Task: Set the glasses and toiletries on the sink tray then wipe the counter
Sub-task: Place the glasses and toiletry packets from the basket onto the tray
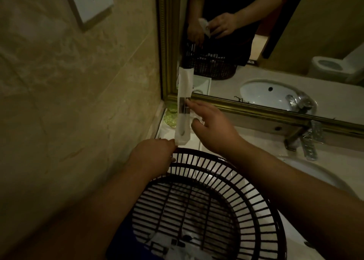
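The left hand pinches the near end of the upright toiletry packet. On the right hand, wide-spread fingers touch the packet's right edge.

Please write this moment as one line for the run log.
left grip holds basket by rim | right grip touches upright toiletry packet | green glasses stand in corner under mirror frame
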